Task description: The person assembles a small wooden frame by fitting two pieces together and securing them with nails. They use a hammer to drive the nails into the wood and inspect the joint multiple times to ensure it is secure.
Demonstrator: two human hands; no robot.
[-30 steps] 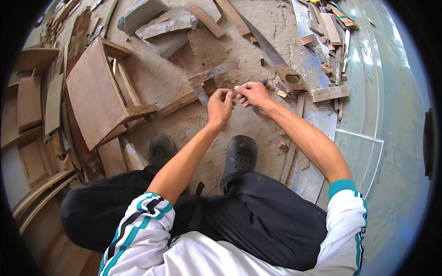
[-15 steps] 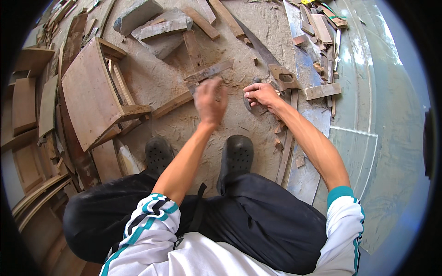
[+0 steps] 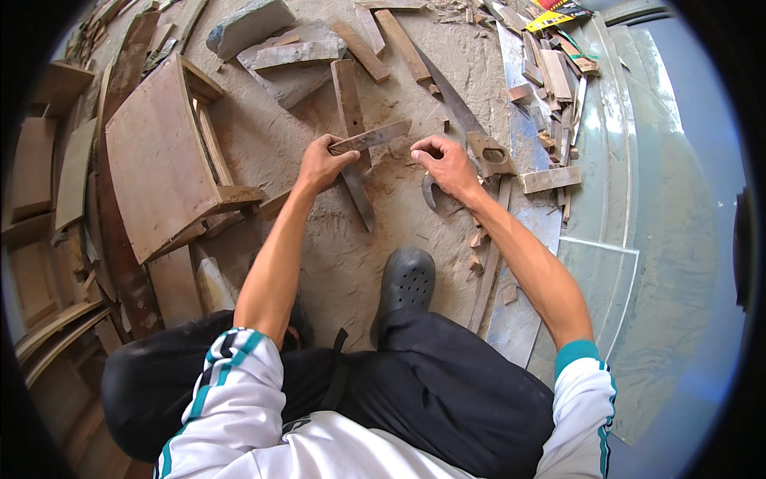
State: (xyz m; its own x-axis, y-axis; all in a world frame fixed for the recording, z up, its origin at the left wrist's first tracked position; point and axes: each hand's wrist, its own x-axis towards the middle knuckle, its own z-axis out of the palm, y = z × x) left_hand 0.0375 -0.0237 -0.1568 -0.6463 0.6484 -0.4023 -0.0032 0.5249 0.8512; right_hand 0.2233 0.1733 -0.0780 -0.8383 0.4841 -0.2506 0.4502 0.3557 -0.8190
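A narrow, flat strip of wood [image 3: 379, 136] with a slanted end is gripped at its left end by my left hand [image 3: 317, 165]. It lies across an upright-looking wooden piece [image 3: 346, 92], and a dark pointed strip [image 3: 358, 203] extends below the crossing. To the right, my right hand [image 3: 448, 166] has thumb and forefinger brought together in a pinch; whatever sits between them is too small to make out. Just under that hand is a dark curved metal piece [image 3: 429, 193], partly hidden. A handsaw [image 3: 489, 153] with a wooden handle rests beside my right wrist.
A wooden box-like frame [image 3: 163, 156] stands at the left, near stacked boards [image 3: 36, 168]. Stone blocks [image 3: 291, 60] lie at the far side. Offcuts [image 3: 554, 80] and a short block [image 3: 550, 180] are on the right, by glass sheets [image 3: 662, 199]. My dark clog [image 3: 408, 281] is close in front.
My left hand has moved left and closed on the wood strip's end. The right hand has shifted slightly, uncovering less of the curved metal piece. The left clog is now mostly hidden.
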